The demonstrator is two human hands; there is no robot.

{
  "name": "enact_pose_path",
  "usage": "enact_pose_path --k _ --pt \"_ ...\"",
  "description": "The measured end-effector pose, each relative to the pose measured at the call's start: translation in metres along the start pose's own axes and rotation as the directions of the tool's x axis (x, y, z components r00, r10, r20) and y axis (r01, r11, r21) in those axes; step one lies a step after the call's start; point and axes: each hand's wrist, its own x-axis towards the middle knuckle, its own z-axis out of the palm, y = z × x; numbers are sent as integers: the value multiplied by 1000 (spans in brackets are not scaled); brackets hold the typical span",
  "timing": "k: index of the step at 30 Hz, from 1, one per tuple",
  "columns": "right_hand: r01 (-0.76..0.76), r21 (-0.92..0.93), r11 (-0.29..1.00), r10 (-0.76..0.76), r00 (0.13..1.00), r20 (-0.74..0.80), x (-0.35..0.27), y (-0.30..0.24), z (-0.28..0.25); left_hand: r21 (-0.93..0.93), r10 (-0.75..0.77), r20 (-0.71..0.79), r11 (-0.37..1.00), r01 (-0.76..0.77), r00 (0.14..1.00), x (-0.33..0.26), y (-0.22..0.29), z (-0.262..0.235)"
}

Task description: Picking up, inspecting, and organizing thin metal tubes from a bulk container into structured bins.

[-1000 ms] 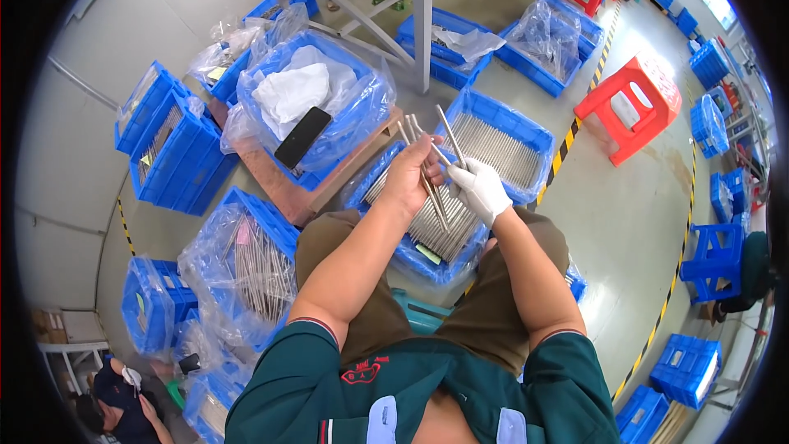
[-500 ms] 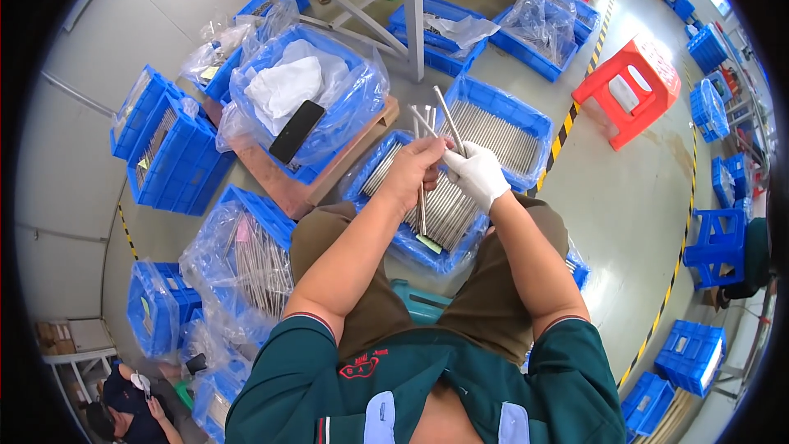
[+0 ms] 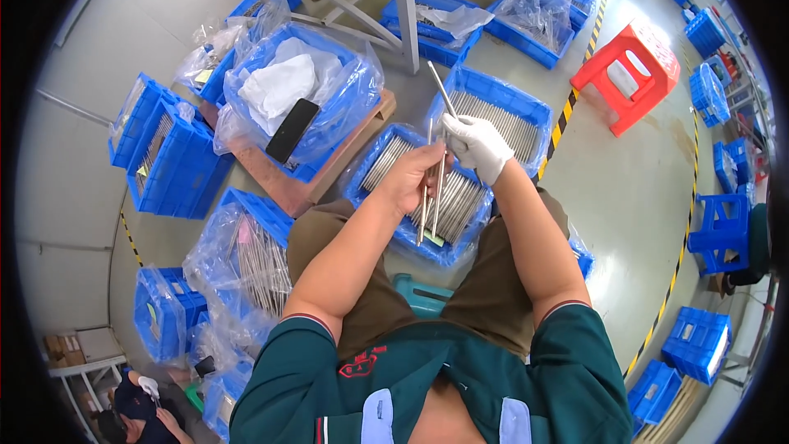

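My bare left hand is closed around a few thin metal rods, which point down toward me over the near bin. My right hand, in a white glove, pinches another metal rod that slants up and away to the left. The two hands are close together. Below them, a plastic-lined blue bin contains many similar rods lying side by side. Just beyond it and to the right, a second lined blue bin has more rods in rows.
A lined blue bin with white cloth and a black phone rests on a wooden pallet at left. Bundled rods fill a bin nearer me. A grey metal frame stands ahead, a red stool to the right. Another person sits lower left.
My right hand has moved slightly away from me, its rod still in its grip. The rods in my left hand now reach lower, and their top ends no longer fan out above it.
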Motion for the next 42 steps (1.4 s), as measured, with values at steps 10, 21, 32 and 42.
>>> enact_pose_path --k 10,21,32,42 --pt "179 9 984 -160 903 -398 27 15 -10 26 -118 1 993 118 993 1 -3 18" --pt "278 382 881 -97 898 -430 21 -12 -66 1 -131 174 991 133 976 -24 -5 8" --pt "85 -582 809 -198 971 -133 8 12 17 -1 26 198 1000 -26 980 -10 4 -5" --pt "43 -566 823 -163 973 -163 4 12 9 -54 204 -172 975 -216 964 -8 17 -12"
